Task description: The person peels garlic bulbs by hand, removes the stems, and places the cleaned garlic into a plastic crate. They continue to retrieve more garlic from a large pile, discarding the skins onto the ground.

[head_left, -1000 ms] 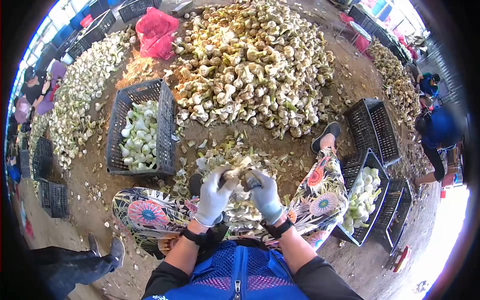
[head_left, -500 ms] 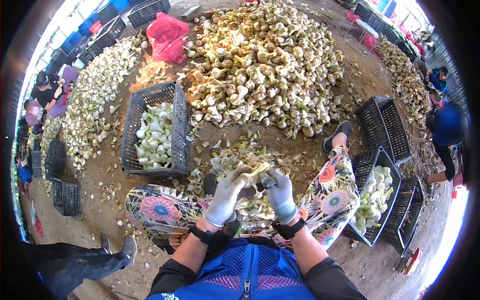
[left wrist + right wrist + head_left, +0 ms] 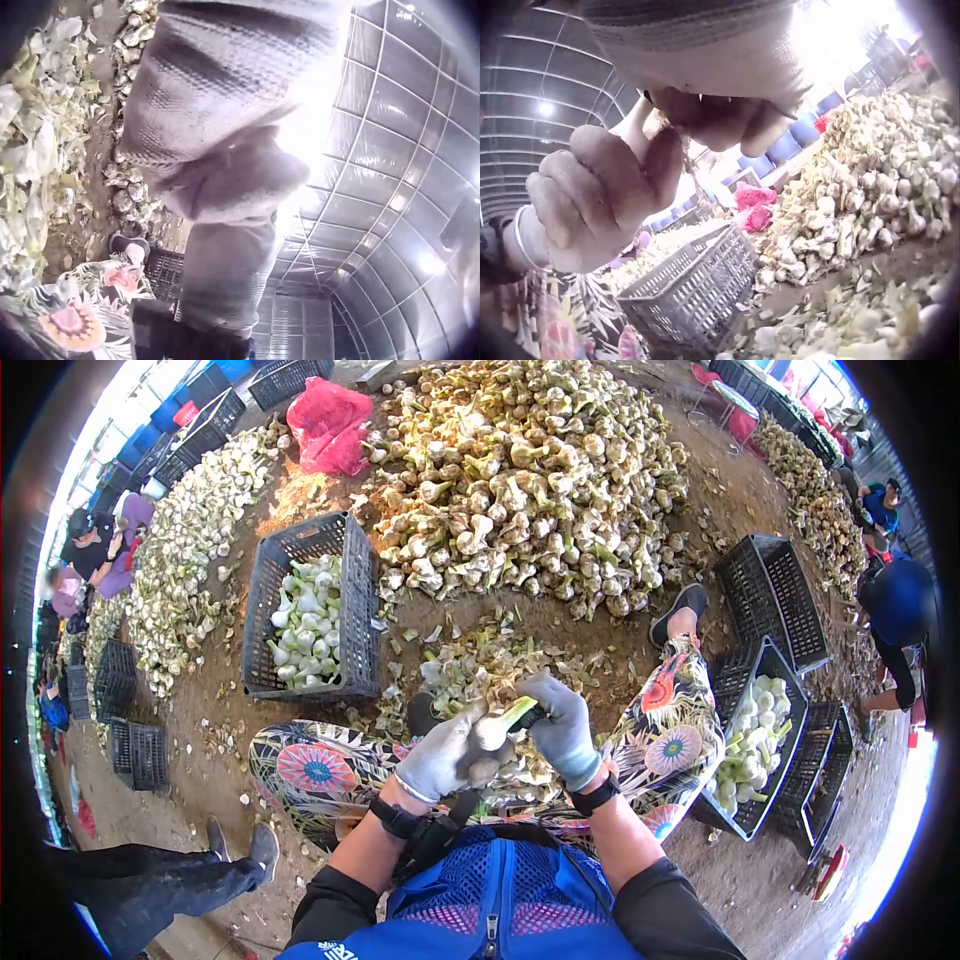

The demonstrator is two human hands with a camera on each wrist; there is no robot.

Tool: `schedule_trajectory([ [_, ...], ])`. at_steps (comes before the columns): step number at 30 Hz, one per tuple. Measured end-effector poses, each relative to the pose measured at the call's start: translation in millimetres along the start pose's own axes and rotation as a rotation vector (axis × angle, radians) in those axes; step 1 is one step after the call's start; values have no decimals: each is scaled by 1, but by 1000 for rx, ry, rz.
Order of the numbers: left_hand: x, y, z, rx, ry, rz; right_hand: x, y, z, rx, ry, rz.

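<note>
My gloved left hand holds a white garlic bulb with its pale green stem angled up to the right. In the right wrist view the left fingers are curled round the bulb's stem end. At the stem, my gloved right hand has its fingers bent in, close against the garlic. Something dark shows by the right thumb; I cannot tell what it is. The left wrist view shows mostly glove, with the bulb hidden. Below the hands lies a heap of peeled garlic skins.
A large pile of unpeeled garlic rises ahead. To the left stands a black crate part-filled with cleaned bulbs, and another filled crate is by the right knee. A red mesh sack lies behind. Other people sit at both sides.
Earlier both hands met at a brownish garlic with its stem up. Now the bulb shows white in the left hand, and the right hand has shifted slightly upward beside the stem.
</note>
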State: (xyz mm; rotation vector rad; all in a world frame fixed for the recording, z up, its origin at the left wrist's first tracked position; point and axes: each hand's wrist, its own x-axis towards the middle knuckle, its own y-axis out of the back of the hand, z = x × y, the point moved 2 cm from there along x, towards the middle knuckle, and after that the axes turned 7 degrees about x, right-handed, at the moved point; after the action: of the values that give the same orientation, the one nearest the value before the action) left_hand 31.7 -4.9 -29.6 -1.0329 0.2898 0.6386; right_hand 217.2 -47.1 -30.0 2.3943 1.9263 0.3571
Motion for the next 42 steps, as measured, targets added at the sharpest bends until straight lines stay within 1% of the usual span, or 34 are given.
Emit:
schedule_trajectory([
  [1, 1, 2, -4, -132, 47, -121, -2, 0, 3, 69, -40, -6],
  [2, 4, 1, -5, -134, 49, -119, -4, 0, 5, 139, -78, -13],
  [3, 8, -1, -7, -82, 87, -70, -9, -1, 7, 308, -251, 50],
  [4, 12, -3, -8, -31, 121, -20, -7, 4, 12, 415, -325, 78],
  [6, 13, -11, -1, -50, 78, 10, -14, 20, 11, 607, -364, 40],
  [7, 15, -9, -2, 48, 24, 59, -21, 20, 8, 618, -285, 12],
  [8, 18, -7, -5, 146, -24, 104, -28, 19, 16, 705, -418, -46],
  [9, 22, -6, -8, 68, -86, 79, -33, 19, 21, 534, -374, -22],
  [10, 27, -9, -12, 67, -78, 71, -35, 19, 25, 363, -326, 1],
  [11, 31, -12, -9, 140, -182, 200, -36, 16, 27, 533, -235, 2],
  [12, 32, -14, -5, 214, -289, 331, -36, 17, 30, 533, -234, 7],
  [13, 29, -17, 2, 201, -413, 324, -34, 19, 34, 542, -293, 132],
  [14, 28, -7, 3, 316, -450, 446, -31, 20, 35, 550, -353, 255],
  [17, 0, -28, 22, 394, -447, 402, -31, 32, 43, 851, -427, 311],
  [18, -12, -29, 22, 556, -348, 283, -30, 32, 46, 993, -430, 320],
  [19, -20, -29, 18, 716, -245, 159, -30, 32, 46, 994, -428, 327],
  [20, -21, -27, 12, 814, -316, 80, -26, 30, 42, 1096, -460, 443],
  [21, -19, -23, 10, 1076, -447, 170, -25, 30, 41, 1197, -488, 560],
  [22, -18, -22, 9, 1334, -581, 262, -27, 30, 43, 1201, -484, 570],
  [23, -14, -19, 8, 1337, -578, 256, -29, 30, 47, 1264, -516, 577],
  [25, -7, -19, 14, 1758, -721, 554, -33, 28, 68, 1299, -611, 564],
  [26, -1, -22, 16, 1760, -723, 549, -33, 27, 68, 1300, -608, 567],
  [28, 9, -33, 18, 1426, -836, 461, -34, 22, 62, 898, -425, 382],
  [29, 14, -46, 22, 1356, -834, 468, -32, 18, 60, 502, -367, 370],
  [30, 23, -45, 19, 1356, -839, 474, -31, 18, 58, 503, -362, 363],
  [32, 35, -37, 15, 1254, -779, 320, -28, 15, 56, 520, -392, 400],
  [33, 33, -40, 17, 1398, -844, 382, -29, 23, 60, -66, -207, 255],
  [34, 32, -39, 16, 1398, -844, 379, -30, 23, 65, -68, -208, 258],
  [36, 25, -41, 4, 1454, -820, 70, -27, 21, 60, 892, -433, 488],
  [37, 19, -41, 1, 1347, -596, 72, -25, 24, 47, 960, -579, 490],
  [38, 19, -39, 3, 1359, -585, 70, -21, 24, 40, 975, -580, 497],
  [40, 19, -24, 9, 954, -313, 428, -14, 22, 30, 721, -527, 319],
  [41, 19, -31, 19, 939, -380, 414, -10, 21, 19, 669, -510, 260],
  [42, 22, -27, 20, 940, -378, 422, -6, 17, 20, 674, -512, 254],
])
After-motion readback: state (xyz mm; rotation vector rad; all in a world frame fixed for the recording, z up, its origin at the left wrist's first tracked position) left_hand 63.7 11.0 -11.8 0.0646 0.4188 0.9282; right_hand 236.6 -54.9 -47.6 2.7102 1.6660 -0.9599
